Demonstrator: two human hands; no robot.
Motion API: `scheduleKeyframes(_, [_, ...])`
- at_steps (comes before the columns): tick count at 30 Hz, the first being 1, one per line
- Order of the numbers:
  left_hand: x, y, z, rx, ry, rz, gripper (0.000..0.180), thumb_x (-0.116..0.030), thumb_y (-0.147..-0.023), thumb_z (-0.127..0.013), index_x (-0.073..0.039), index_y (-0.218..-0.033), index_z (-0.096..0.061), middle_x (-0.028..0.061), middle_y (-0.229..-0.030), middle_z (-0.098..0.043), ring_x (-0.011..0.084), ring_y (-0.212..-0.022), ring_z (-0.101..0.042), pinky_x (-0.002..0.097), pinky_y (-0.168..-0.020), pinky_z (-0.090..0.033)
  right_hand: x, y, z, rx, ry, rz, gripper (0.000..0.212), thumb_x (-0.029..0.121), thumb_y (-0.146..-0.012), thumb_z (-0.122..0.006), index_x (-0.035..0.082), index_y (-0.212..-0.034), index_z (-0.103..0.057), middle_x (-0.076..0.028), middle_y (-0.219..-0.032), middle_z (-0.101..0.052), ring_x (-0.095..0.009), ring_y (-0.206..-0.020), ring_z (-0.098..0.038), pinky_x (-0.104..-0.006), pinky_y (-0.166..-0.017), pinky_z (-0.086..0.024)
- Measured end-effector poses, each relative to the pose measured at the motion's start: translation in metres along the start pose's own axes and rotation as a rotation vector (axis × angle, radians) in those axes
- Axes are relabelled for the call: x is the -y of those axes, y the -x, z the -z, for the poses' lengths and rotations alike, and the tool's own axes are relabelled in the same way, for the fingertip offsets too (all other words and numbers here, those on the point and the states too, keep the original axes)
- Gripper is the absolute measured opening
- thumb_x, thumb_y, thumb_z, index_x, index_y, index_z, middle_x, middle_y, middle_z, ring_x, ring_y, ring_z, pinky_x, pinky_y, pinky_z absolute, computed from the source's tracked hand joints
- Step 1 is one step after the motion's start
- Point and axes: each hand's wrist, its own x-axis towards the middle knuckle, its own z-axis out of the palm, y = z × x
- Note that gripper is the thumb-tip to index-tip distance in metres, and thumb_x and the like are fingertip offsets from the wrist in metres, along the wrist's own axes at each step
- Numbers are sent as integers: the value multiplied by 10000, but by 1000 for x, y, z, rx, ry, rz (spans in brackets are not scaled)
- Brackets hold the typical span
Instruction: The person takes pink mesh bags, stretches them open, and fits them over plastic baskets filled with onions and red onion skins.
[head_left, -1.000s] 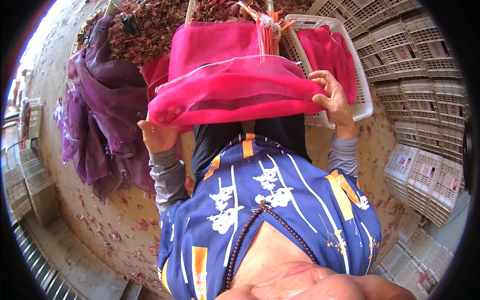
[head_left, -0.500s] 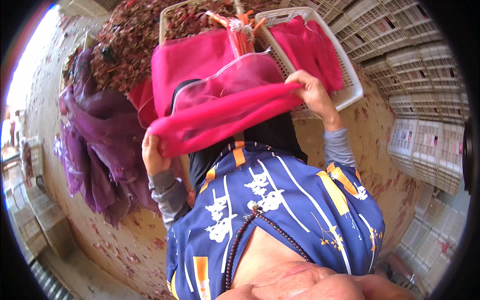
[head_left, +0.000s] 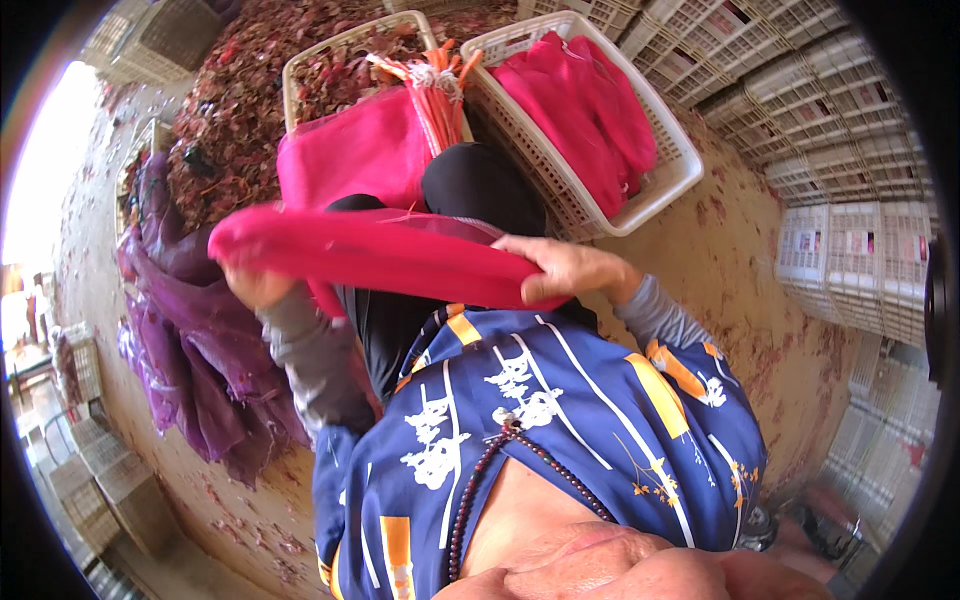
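Both hands hold up one pink mesh cloth (head_left: 390,250), which stretches between them above the dark trousers (head_left: 480,190). At its right end, the right hand (head_left: 575,270) pinches the fabric, with the fingers over its upper edge and the thumb nearer to the body. The left hand (head_left: 258,285) is at the other end, partly covered by the cloth and blurred, so I cannot tell how tightly its fingers close.

To handle this cloth well, I think both hands should pull with equal, gentle force, because mesh so thin can probably stretch crooked or slip. It seems good to bring the left end, which stands farther from the body, level with the right one, and to smooth the loose folds between the hands.

Ahead of the hands lies a flat pink piece (head_left: 350,150), with a bundle of orange strips (head_left: 432,110) beside it. Beyond the right hand, a white basket (head_left: 668,190) contains more pink mesh (head_left: 575,110). Purple netting (head_left: 205,340) hangs near the left hand, on its outer side, and could perhaps catch the cloth.
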Motion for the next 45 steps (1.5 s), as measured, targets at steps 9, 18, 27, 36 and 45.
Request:
scheduleKeyframes(9, [112, -81, 10, -210, -713, 127, 247, -207, -980, -511, -40, -1145, -587, 51, -993, -632, 145, -884, -611, 279, -759, -507, -29, 49, 62, -898, 301, 93, 343, 173, -852, -684, -35, -1119, -624, -106, -992, -687, -179, -875, -636, -324, -789, -504])
scheduleKeyframes(18, [168, -85, 26, 104, -1854, 111, 305, -333, -858, -660, -57, -982, -696, 172, -942, -694, 337, -903, -667, 408, -822, -526, -55, 9, 111, -1206, 1087, -9, 667, 263, -826, -724, -54, -1327, -419, -270, -1253, -475, -395, -1204, -445, -445, -1021, -385])
scheduleKeyframes(27, [239, -107, 32, -158, -2148, 621, 455, -403, -765, -713, -65, -1069, -697, 178, -1112, -671, 312, -1060, -645, 421, -892, -523, -20, -70, -13, -916, 1349, 343, 457, 223, -763, -709, 115, -1192, -593, -139, -1314, -482, -390, -1226, -409, -492, -1025, -334])
scheduleKeyframes(36, [228, -120, 109, -354, -1630, 265, 234, -213, -765, -670, -25, -904, -669, 171, -847, -688, 288, -790, -676, 376, -735, -536, -21, -52, 2, -978, 1313, 405, 427, 195, -791, -684, 121, -1198, -579, -130, -1280, -503, -358, -1193, -441, -466, -1014, -362])
scheduleKeyframes(45, [148, -38, -34, 159, -1701, -540, 35, -50, -822, -615, -61, -849, -635, 131, -745, -602, 316, -635, -582, 384, -578, -477, 6, -87, 8, -882, 1218, 549, 489, 144, -783, -678, 109, -1252, -544, -181, -1288, -472, -367, -1184, -461, -463, -992, -370])
